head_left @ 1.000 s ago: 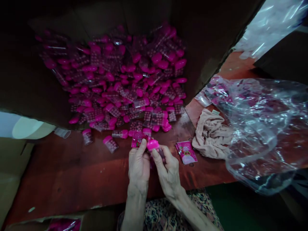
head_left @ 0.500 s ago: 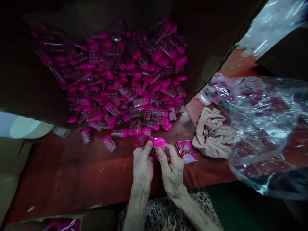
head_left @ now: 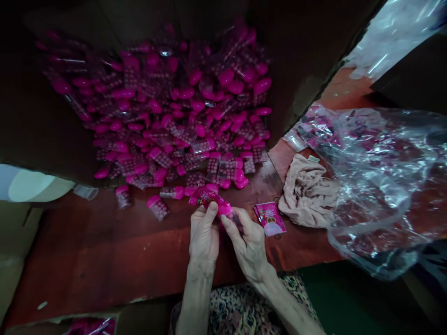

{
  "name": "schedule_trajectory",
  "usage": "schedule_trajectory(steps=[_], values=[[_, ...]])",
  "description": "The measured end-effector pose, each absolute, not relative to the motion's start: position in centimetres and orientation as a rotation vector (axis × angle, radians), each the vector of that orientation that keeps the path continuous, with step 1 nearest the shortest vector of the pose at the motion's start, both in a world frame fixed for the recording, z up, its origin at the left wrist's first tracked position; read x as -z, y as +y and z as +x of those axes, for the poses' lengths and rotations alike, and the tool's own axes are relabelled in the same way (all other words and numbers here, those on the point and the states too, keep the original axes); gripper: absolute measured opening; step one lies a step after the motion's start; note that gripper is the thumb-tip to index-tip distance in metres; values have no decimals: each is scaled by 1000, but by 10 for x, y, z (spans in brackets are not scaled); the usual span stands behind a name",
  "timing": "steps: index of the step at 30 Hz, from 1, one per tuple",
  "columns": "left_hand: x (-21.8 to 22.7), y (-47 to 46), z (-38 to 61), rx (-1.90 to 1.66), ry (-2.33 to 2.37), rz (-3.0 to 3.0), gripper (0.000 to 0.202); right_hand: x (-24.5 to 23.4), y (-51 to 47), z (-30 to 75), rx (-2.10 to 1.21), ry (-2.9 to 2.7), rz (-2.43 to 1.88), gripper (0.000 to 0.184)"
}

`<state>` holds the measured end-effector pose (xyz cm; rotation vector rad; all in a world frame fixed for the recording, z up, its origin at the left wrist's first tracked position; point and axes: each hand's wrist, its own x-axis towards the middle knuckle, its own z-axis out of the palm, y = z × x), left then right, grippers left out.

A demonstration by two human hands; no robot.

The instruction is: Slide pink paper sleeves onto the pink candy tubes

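Note:
My left hand (head_left: 204,237) is closed on a pink printed wrapper label (head_left: 203,196), with the thumb pressed on it. My right hand (head_left: 249,242) grips a small clear jar with a pink cap (head_left: 226,210), its thumb and fingers around the body. The label lies against the cap end; whether it goes around the cap, I cannot tell. A small stack of similar pink labels (head_left: 270,218) lies on the table to the right of my right hand. Loose pink-capped jars of round beads or candies (head_left: 158,207) lie to the left, beyond my hands.
A large tipped carton (head_left: 293,93) holds a heap of pink-capped jars (head_left: 195,104). On the right lie a crumpled beige cloth (head_left: 307,193) and a clear plastic bag (head_left: 391,186). The red-brown table (head_left: 115,251) has an open box (head_left: 63,321) below its front left edge.
The label has turned and tilted against the cap, and now covers more of it. Both hands have shifted slightly left, and the jar leans more. The view has moved a little.

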<state>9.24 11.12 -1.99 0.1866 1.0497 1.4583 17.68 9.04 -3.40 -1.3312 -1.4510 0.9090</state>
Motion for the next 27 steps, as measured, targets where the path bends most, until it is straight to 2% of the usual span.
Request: schedule_trajectory(steps=[4,12,20,27], values=[[20,114,89,-1489,1075,169,23,34,96,183,-1140,-1415,-1274,18],[21,114,96,-1468,1187,139,26,39,98,187,-945,-1599,-1259,14],[17,112,96,-1469,1184,176,29,32,101,193,-1254,-1462,-1183,20],[8,112,102,-1537,1154,159,26,32,101,194,-1283,-1375,-1116,24]])
